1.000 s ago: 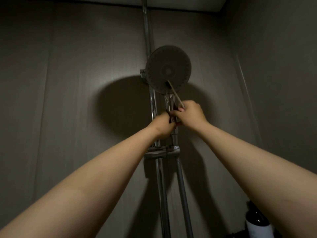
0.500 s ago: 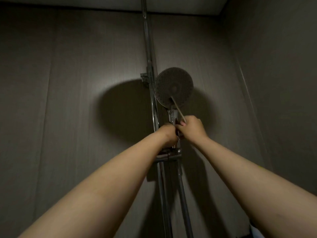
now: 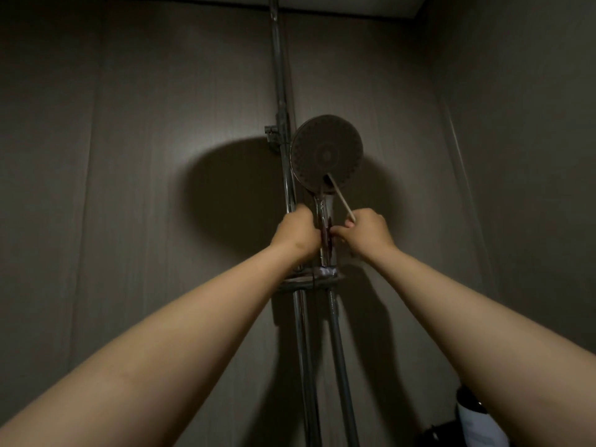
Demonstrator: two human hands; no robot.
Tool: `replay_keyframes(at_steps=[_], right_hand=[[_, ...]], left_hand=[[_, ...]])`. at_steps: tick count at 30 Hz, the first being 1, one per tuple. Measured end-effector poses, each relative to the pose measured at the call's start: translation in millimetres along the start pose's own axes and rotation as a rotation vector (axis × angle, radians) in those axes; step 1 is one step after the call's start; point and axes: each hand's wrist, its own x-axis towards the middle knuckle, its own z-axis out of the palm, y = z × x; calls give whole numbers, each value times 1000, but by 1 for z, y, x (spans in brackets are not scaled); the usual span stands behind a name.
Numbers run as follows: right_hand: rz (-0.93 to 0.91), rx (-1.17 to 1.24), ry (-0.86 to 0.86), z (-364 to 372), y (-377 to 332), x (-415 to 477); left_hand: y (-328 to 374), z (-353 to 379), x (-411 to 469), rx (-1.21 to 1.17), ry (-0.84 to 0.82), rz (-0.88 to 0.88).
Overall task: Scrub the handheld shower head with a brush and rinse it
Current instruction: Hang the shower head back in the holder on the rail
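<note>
I am looking up at a dim shower corner with grey panelled walls, both of my bare forearms reaching up into the middle of the view.

A chrome rail runs up the wall. The shower head is just right of it, its round dark face turned down toward me. Its chrome handle drops straight down into a bracket clamped on the rail. A hose hangs from under the bracket. The head throws a large round shadow on the wall to its left.

My left hand is clenched round the shower head's handle, just above the bracket, with the back of the hand toward me and the fingers hidden behind it. The rail runs close behind, so I cannot tell whether the hand touches that too.

My right hand is on the other side of the handle, fingers curled around the lower end of the brush. The brush shows as a thin pale stick slanting up and left. Its upper tip lies against the lower part of the head's face; I cannot make out the bristles. One fingertip of this hand reaches across to the chrome handle.

At the lower right corner stands a bottle with a dark top and a white body.
</note>
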Motion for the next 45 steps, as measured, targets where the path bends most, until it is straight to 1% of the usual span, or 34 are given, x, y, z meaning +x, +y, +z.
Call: replay_keyframes(at_steps=[2,6,8,11,15,18,21,22,24,26,29,32,34,37,39,41,45], right_hand=[[35,-29,-15,-8,2,-5],[103,-53,-169,-23,3,-21],[125,-66,-244,-29,5,-34],[146,-106,-353,-39,11,-57],[212,-167,-507,-53,20,-83],[341,-118,-553,-64,39,-96],[476,-57,-565,-79,62,-108],[497,-84,-569,-84,70,-112],[509,-201,-581,-96,84,-122],[524,-313,-572,-108,93,-132],[565,-399,-475,-133,102,-143],[618,-497,-381,-162,112,-151],[628,-580,-328,-178,118,-153],[631,-642,-234,-198,128,-155],[642,-688,-189,-208,135,-158],[668,-724,-157,-217,145,-164],[768,-722,-165,-226,169,-184]], left_hand=[[0,-6,-6,-38,14,6],[4,-4,-18,-195,-121,20],[9,5,-26,-373,-245,-2],[19,23,-47,-702,-438,-72],[26,64,-75,-1039,-546,-164],[35,95,-86,-1263,-620,-251],[48,118,-102,-1463,-758,-332],[53,126,-108,-1490,-784,-329],[62,146,-118,-1482,-779,-305],[74,165,-127,-1507,-754,-310],[92,189,-129,-1573,-740,-351],[111,208,-127,-1658,-735,-457],[122,221,-127,-1694,-701,-503],[141,244,-131,-1761,-687,-586],[154,261,-140,-1812,-731,-650],[165,276,-153,-1837,-816,-719],[174,302,-189,-1869,-995,-879]])
